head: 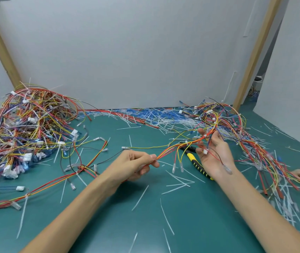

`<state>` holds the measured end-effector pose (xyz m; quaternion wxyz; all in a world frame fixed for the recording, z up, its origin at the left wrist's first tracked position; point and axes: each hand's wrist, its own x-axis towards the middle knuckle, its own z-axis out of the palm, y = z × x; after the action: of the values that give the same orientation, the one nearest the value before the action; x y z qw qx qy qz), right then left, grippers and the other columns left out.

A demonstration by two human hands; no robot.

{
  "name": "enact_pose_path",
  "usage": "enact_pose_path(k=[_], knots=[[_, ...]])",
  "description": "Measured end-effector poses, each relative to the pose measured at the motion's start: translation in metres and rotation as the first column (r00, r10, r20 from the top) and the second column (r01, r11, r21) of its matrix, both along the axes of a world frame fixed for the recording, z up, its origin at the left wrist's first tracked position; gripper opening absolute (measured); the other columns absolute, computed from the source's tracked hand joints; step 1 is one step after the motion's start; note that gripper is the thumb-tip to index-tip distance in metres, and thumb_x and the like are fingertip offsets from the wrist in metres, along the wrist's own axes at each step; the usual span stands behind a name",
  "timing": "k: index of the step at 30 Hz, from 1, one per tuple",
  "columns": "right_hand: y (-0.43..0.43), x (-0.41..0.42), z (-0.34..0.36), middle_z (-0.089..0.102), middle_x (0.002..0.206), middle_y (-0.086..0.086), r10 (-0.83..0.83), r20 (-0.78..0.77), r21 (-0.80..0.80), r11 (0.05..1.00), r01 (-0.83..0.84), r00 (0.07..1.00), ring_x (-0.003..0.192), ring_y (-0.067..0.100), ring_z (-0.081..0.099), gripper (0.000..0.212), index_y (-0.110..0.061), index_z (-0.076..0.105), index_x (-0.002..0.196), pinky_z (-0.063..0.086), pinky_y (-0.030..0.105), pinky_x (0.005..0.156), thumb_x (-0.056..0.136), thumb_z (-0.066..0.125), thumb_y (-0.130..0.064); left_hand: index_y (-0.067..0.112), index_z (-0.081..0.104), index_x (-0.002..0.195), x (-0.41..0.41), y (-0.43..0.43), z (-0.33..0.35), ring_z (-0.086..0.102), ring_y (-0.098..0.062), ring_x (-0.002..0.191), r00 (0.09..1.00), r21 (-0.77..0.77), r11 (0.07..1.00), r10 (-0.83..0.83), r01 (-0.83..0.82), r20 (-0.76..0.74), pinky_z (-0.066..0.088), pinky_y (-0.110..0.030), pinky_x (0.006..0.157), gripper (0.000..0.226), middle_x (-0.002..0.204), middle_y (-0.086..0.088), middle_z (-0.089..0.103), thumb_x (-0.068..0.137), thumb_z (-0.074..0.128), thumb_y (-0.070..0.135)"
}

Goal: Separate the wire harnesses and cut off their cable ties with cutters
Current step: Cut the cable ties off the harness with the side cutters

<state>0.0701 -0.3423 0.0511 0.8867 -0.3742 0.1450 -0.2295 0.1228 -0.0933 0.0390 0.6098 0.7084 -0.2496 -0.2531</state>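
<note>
The left hand (138, 166) is raised a little above the green bench (145, 216), and its thumb and forefinger, the fingers (152, 157) that do the work here, are closed in a pinch on the near end of a wire harness (171, 150) of red, orange and yellow leads; the other fingers are curled beneath. From that pinch the harness rises to the right, taut, to the right hand (216, 156), which is turned palm up with its fingers apart and loosely straight. The bundle passes between the thumb and the forefinger near their tips, and I cannot tell whether they press it. A white cable tie (186, 142) wraps the bundle between the two hands, nearer the right one. A small white connector (205, 151) lies against the right hand's lower fingers, and a thin lead with a clear terminal hangs across the wrist. The cutters (195, 163), with a yellow and black handle, lie on the bench below the harness, and no hand touches them; the right hand hides part of them. A large heap of harnesses (27, 125) fills the left of the bench, and a second heap (240, 132) trails down the right side behind the right hand. Cut cable ties (178, 181) lie scattered on the bench.
</note>
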Motion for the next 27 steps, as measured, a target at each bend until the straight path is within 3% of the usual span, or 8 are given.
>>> enact_pose_path(k=[3, 6, 12, 16, 20, 23, 25, 27], knots=[[0.001, 0.000, 0.002, 0.076, 0.097, -0.002, -0.004, 0.014, -0.058, 0.998, 0.005, 1.000, 0.066, 0.015, 0.068, 0.021, -0.028, 0.052, 0.098, 0.049, 0.021, 0.049, 0.109, 0.035, -0.032, 0.016, 0.078, 0.086, 0.002, -0.001, -0.004, 0.024, -0.011, 0.048, 1.000, 0.027, 1.000, 0.002, -0.002, -0.013, 0.019, -0.018, 0.042, 0.032, 0.056, 0.005, 0.040, 0.096, 0.061, 0.040], [0.000, 0.000, 0.004, 0.075, 0.101, -0.002, 0.048, 0.039, -0.100, 0.994, -0.044, 0.998, 0.063, 0.014, 0.067, 0.024, -0.028, 0.056, 0.098, 0.053, 0.023, 0.052, 0.108, 0.035, -0.035, 0.014, 0.077, 0.085, 0.001, -0.001, -0.007, 0.027, -0.012, 0.044, 0.999, 0.038, 0.999, -0.034, 0.034, -0.009, 0.022, -0.019, 0.041, 0.032, 0.054, 0.003, 0.043, 0.098, 0.059, 0.037], [-0.012, 0.008, 0.030, 0.072, 0.097, 0.002, 0.111, 0.065, -0.195, 0.976, -0.097, 0.992, 0.061, 0.015, 0.066, 0.017, -0.023, 0.058, 0.109, 0.056, 0.026, 0.057, 0.106, 0.042, -0.025, 0.021, 0.071, 0.087, -0.018, -0.013, -0.010, 0.057, -0.018, 0.043, 0.942, 0.179, 0.984, -0.050, -0.011, 0.331, 0.044, -0.021, 0.048, 0.027, 0.063, -0.001, 0.068, 0.102, 0.053, 0.035], [-0.017, 0.037, 0.096, 0.061, 0.085, -0.001, 0.089, 0.095, -0.315, 0.948, -0.055, 0.992, 0.053, 0.010, 0.059, 0.016, -0.022, 0.056, 0.102, 0.049, 0.023, 0.050, 0.107, 0.041, -0.023, 0.031, 0.067, 0.113, -0.039, -0.030, -0.013, 0.071, -0.001, 0.073, 0.823, 0.123, 0.989, -0.001, -0.083, 0.568, 0.056, -0.028, 0.076, 0.030, 0.090, 0.019, 0.074, 0.101, 0.045, 0.047], [-0.019, 0.069, 0.179, 0.050, 0.074, -0.005, 0.023, 0.151, -0.456, 0.889, 0.049, 0.988, 0.045, 0.005, 0.050, 0.015, -0.023, 0.057, 0.101, 0.037, 0.019, 0.046, 0.107, 0.043, -0.025, 0.035, 0.060, 0.128, -0.036, -0.025, -0.008, 0.063, 0.005, 0.108, 0.695, 0.020, 0.981, 0.123, -0.193, 0.708, 0.046, -0.021, 0.096, 0.027, 0.110, 0.030, 0.069, 0.102, 0.052, 0.036], [-0.011, 0.091, 0.229, 0.043, 0.069, -0.002, -0.011, 0.199, -0.474, 0.874, 0.106, 0.980, 0.044, 0.008, 0.042, 0.013, -0.020, 0.056, 0.104, 0.035, 0.019, 0.046, 0.107, 0.044, -0.024, 0.032, 0.062, 0.120, -0.031, -0.021, -0.001, 0.072, -0.006, 0.088, 0.807, -0.095, 0.970, 0.241, -0.226, 0.540, 0.049, -0.019, 0.080, 0.022, 0.102, 0.017, 0.074, 0.102, 0.055, 0.023], [0.000, 0.105, 0.251, 0.040, 0.067, -0.001, 0.004, 0.223, -0.460, 0.882, 0.102, 0.975, 0.043, 0.008, 0.039, 0.016, -0.019, 0.055, 0.099, 0.033, 0.019, 0.047, 0.108, 0.043, -0.024, 0.016, 0.064, 0.112, -0.032, -0.023, 0.005, 0.071, -0.022, 0.066, 0.938, -0.186, 0.964, 0.234, -0.190, 0.255, 0.054, -0.028, 0.067, 0.019, 0.090, 0.002, 0.077, 0.101, 0.053, 0.026], [0.012, 0.117, 0.259, 0.038, 0.068, -0.002, 0.098, 0.229, -0.417, 0.909, 0.006, 0.969, 0.045, 0.007, 0.039, 0.022, -0.019, 0.052, 0.090, 0.029, 0.020, 0.049, 0.108, 0.040, -0.018, 0.000, 0.060, 0.113, -0.031, -0.024, 0.007, 0.063, -0.022, 0.053, 0.988, -0.342, 0.927, 0.143, -0.153, -0.055, 0.052, -0.027, 0.046, 0.036, 0.079, -0.010, 0.071, 0.094, 0.053, 0.029]])
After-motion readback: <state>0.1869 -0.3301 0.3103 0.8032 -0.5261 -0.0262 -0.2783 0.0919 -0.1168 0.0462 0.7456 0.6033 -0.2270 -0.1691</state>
